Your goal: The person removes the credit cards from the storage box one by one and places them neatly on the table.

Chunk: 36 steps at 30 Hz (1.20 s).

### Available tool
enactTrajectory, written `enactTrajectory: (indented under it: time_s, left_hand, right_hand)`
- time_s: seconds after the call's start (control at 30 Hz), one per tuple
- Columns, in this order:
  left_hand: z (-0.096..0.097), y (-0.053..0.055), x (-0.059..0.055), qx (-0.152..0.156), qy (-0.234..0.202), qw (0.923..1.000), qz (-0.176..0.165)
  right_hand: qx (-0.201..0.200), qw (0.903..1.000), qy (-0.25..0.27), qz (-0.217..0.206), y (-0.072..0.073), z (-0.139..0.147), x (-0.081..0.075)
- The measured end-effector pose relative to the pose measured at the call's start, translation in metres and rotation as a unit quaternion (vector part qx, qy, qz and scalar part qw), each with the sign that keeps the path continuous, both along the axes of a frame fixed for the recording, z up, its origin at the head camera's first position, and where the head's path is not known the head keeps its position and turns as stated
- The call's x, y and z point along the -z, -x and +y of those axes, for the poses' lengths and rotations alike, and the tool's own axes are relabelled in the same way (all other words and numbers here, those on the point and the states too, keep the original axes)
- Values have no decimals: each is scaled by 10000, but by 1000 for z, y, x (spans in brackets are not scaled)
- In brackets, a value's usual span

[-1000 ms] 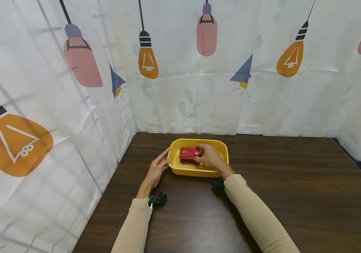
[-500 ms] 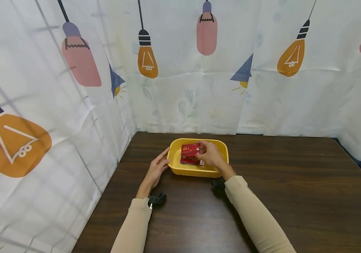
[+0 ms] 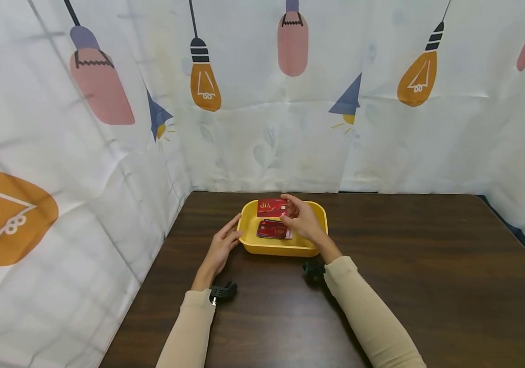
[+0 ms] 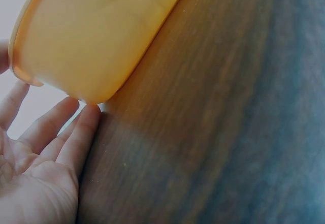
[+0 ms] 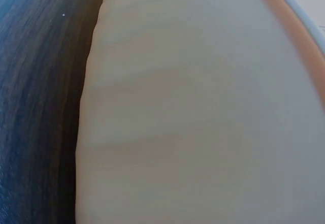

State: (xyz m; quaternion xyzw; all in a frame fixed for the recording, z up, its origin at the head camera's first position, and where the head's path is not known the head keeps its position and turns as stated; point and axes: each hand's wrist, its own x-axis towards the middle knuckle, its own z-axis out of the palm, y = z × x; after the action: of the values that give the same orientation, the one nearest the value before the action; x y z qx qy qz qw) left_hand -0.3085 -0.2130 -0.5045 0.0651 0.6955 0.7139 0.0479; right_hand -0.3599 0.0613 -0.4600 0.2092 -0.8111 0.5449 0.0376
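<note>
A yellow tray (image 3: 271, 249) sits on the dark wooden table, near its far edge. My right hand (image 3: 305, 222) pinches a red VIP card (image 3: 270, 208) by its right end, toward the tray's far side. Beneath and nearer to me, a small stack of red cards (image 3: 273, 229) lies on the tray floor. The fingers of my left hand (image 3: 220, 249) stay fairly straight against the tray's left end. In the left wrist view, fingertips of the left hand (image 4: 45, 158) touch the outside of the tray (image 4: 96, 41). No hand shows in the right wrist view.
Dark wood tabletop (image 3: 419, 266) spreads to the right and in front. A printed white curtain (image 3: 244, 153) hangs along the left and back. A pale surface (image 5: 177, 107), too close to identify surely, fills most of the right wrist view beside the table.
My right hand has slid the red card off toward the tray's far side, uncovering more of the stack below. My left hand keeps its place at the tray. The head view has shifted slightly.
</note>
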Motion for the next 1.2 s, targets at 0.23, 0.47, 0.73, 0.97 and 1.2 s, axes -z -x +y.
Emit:
enactTrajectory:
  time_s: [0.23, 0.47, 0.73, 0.97, 1.2]
  left_hand:
    - [-3, -1, -1, -41, -62, 10000, 0]
    - [-3, 0, -1, -5, -67, 10000, -15]
    - [-3, 1, -2, 18, -8, 10000, 39]
    - [-1, 0, -3, -11, -34, 10000, 34]
    - [-1, -1, -2, -22, -42, 10000, 19]
  right_hand:
    - [-182, 9997, 157, 86, 0, 0, -5]
    - [-409, 9991, 114, 8, -4, 10, -14]
    - [-433, 9987, 262, 30, -2, 30, -22]
    - [-229, 9985, 412, -271, -1, 48, -30]
    - [58, 9991, 289, -313, 2, 66, -33]
